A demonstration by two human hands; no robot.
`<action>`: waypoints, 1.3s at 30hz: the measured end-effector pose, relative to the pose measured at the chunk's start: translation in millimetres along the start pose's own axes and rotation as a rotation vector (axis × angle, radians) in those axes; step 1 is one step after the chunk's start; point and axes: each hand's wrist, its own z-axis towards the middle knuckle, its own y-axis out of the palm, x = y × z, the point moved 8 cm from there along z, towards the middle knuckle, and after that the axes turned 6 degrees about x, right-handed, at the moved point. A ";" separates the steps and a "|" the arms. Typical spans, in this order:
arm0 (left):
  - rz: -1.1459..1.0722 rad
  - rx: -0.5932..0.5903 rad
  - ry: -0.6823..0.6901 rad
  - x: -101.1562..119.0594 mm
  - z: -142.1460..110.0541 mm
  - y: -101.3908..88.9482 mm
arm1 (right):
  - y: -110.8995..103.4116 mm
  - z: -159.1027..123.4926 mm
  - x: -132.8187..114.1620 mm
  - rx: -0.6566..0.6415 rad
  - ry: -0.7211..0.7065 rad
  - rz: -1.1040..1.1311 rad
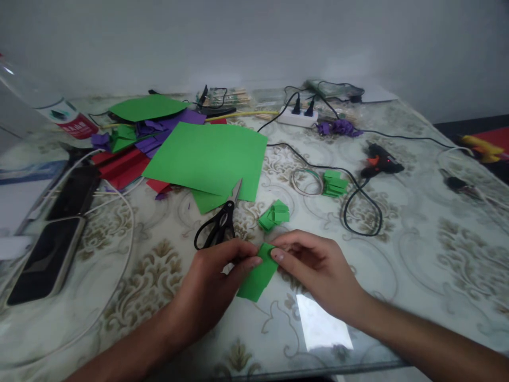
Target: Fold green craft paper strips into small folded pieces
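Note:
A narrow strip of green paper (pixel 257 280) is pinched between both hands near the table's front. My left hand (pixel 214 281) grips its upper left edge with thumb and fingers. On the opposite edge, the thumb and fingers of my right hand (pixel 318 268) are closed. The curled fingertips behind the strip are partly hidden. Just beyond my left hand lie black-handled scissors (pixel 225 217), their blades resting against a large green sheet (pixel 210 156). Folded green paper pieces (pixel 275 214) sit right behind the strip, and another green bundle (pixel 334 183) lies farther right beside a looped band (pixel 307 182).
A glue gun (pixel 382 160) with a black cord rests at the right. At the back stands a white power strip (pixel 298 116) near crumpled purple paper (pixel 342 127). Leftward are a phone (pixel 47 260), a white cable, red paper (pixel 121 167) and a tilted bottle (pixel 59 109).

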 end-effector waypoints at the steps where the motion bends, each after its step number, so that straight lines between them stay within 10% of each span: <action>1: 0.013 0.003 0.011 0.2 0.0 -0.7 | 0.3 0.3 0.9 -0.002 0.008 -0.004; 14: 0.207 0.050 0.216 9.8 0.1 -7.0 | 1.7 -2.2 2.2 -0.031 -0.071 -0.136; 39: 0.117 0.071 0.073 5.2 5.1 -11.4 | -2.6 -1.1 -3.2 0.018 -0.108 -0.126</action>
